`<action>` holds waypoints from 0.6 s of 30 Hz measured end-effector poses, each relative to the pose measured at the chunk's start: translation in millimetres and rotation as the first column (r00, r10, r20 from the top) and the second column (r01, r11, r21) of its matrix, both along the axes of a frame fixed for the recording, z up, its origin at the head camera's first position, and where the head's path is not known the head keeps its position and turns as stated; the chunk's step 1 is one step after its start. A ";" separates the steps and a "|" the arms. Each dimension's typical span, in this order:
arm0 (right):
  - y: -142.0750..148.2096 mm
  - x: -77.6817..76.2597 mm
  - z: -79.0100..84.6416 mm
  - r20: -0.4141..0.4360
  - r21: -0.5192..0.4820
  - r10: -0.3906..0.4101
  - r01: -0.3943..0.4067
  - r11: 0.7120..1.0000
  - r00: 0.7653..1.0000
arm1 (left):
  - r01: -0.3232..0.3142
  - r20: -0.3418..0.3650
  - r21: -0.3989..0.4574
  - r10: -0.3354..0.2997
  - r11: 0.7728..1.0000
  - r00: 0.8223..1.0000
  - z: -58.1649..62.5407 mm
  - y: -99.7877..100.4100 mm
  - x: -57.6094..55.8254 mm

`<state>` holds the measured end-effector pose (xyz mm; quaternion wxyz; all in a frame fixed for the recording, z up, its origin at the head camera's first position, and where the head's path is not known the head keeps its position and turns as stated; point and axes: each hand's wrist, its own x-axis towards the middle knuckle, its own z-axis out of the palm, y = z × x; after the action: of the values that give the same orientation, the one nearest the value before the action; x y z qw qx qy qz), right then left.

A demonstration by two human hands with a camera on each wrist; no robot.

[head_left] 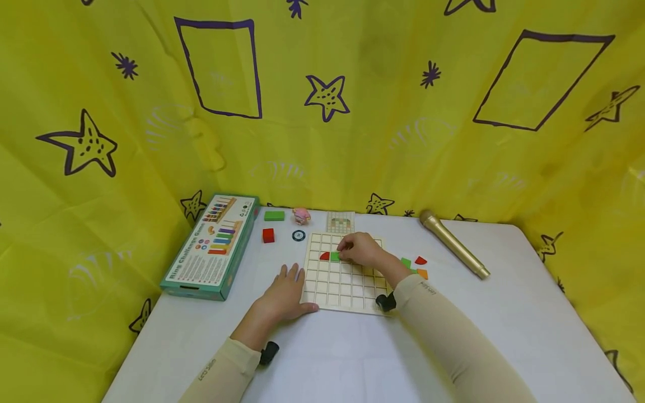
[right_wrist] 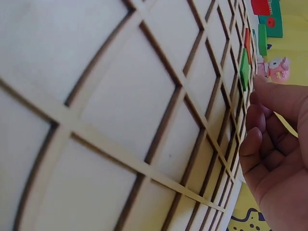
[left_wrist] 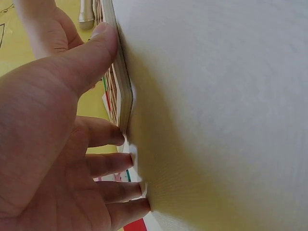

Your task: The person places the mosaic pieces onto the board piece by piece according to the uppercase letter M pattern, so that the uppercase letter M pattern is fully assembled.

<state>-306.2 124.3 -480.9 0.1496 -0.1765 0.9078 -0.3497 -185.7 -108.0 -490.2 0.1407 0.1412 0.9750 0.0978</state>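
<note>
A pale wooden grid board (head_left: 339, 288) lies on the white table. My left hand (head_left: 285, 294) rests at its near left corner, fingers straight and spread; the thumb (left_wrist: 98, 45) lies along the board's edge. My right hand (head_left: 361, 249) is over the far part of the grid. Its thumb and fingertips are right at the edge of a green tile (head_left: 335, 256), with the other fingers curled in the right wrist view. A red quarter-round tile (head_left: 325, 256) sits in the cell left of the green one.
A patterned card (head_left: 340, 221) lies behind the board. Several loose pieces, including an orange tile (head_left: 422, 273), are right of it. A gold microphone (head_left: 456, 246) lies farther right. Left are a game box (head_left: 211, 246), a red cube (head_left: 268, 235), a green block (head_left: 274, 216) and a pink figurine (head_left: 301, 216).
</note>
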 end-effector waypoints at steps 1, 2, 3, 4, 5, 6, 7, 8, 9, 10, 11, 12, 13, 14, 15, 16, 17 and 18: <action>1.2 0.2 1.6 0.001 -0.007 -0.001 0.001 1.000 1.000 | -0.003 0.002 0.001 0.003 1.000 1.000 0.0 0.3 -0.2; 2.5 0.4 3.3 -0.003 -0.012 0.004 -0.004 1.000 1.000 | -0.006 0.003 0.001 0.006 1.000 1.000 -0.1 0.7 -0.5; 3.9 1.1 5.2 -0.005 -0.013 0.004 -0.005 1.000 1.000 | -0.008 0.006 0.001 0.008 1.000 1.000 0.2 1.1 -0.7; 5.0 1.5 6.8 -0.007 -0.014 0.004 -0.004 1.000 1.000 | -0.011 0.009 0.001 0.011 1.000 1.000 0.6 1.2 -0.8; 6.7 1.6 7.8 -0.009 -0.015 0.006 -0.006 1.000 1.000 | -0.011 0.010 0.002 0.011 1.000 1.000 0.9 1.3 -0.8; 8.4 2.0 9.0 -0.008 -0.016 0.004 -0.005 1.000 1.000 | -0.012 0.012 0.002 0.012 1.000 1.000 1.4 1.4 -0.7; 10.1 2.3 10.3 -0.008 -0.017 0.004 -0.004 1.000 1.000 | -0.012 0.013 0.001 0.012 1.000 1.000 2.0 1.5 -0.5; 12.2 2.5 11.1 -0.007 -0.020 0.004 -0.004 1.000 1.000 | -0.012 0.014 0.000 0.012 1.000 1.000 2.7 1.7 -0.2; 14.3 2.4 11.7 -0.006 -0.022 0.001 -0.001 1.000 1.000 | -0.013 0.015 -0.002 0.013 1.000 1.000 3.5 1.8 0.2; 16.5 2.0 11.9 -0.004 -0.028 0.001 -0.002 1.000 1.000 | -0.014 0.015 -0.002 0.014 1.000 1.000 4.0 2.0 0.4; 18.8 1.8 12.4 -0.005 -0.031 0.001 -0.001 1.000 1.000 | -0.014 0.015 -0.002 0.015 1.000 1.000 4.6 2.3 0.7; 21.1 1.8 13.1 -0.005 -0.033 0.000 0.000 0.999 1.000 | -0.015 0.015 -0.003 0.015 1.000 1.000 4.9 2.4 0.9; 23.4 1.5 13.4 -0.009 -0.034 0.000 0.000 0.999 1.000 | -0.015 0.013 -0.002 0.015 1.000 1.000 5.0 2.6 1.0; 25.8 1.4 13.8 -0.010 -0.034 0.000 0.000 0.999 1.000 | -0.015 0.014 0.001 0.015 1.000 1.000 5.2 2.6 1.2; 27.9 1.3 14.4 -0.010 -0.033 -0.003 0.003 0.999 1.000 | -0.014 0.015 0.003 0.014 1.000 1.000 5.3 2.6 1.3; 29.9 1.4 15.0 -0.011 -0.030 -0.008 0.008 1.000 1.000 | -0.013 0.015 0.005 0.013 1.000 1.000 5.5 2.4 1.3; 31.8 1.8 16.0 -0.011 -0.026 -0.014 0.014 1.000 1.000 | -0.011 0.016 0.003 0.011 1.000 1.000 5.5 2.1 1.3; 33.4 2.0 16.8 -0.012 -0.023 -0.018 0.018 1.000 1.000 | -0.013 0.017 0.006 0.013 1.000 1.000 5.6 1.6 1.2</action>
<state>-304.2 157.8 -464.1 0.1390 -0.1723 0.9061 -0.3605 -184.5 -106.4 -484.7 0.1477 0.1347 0.9744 0.1029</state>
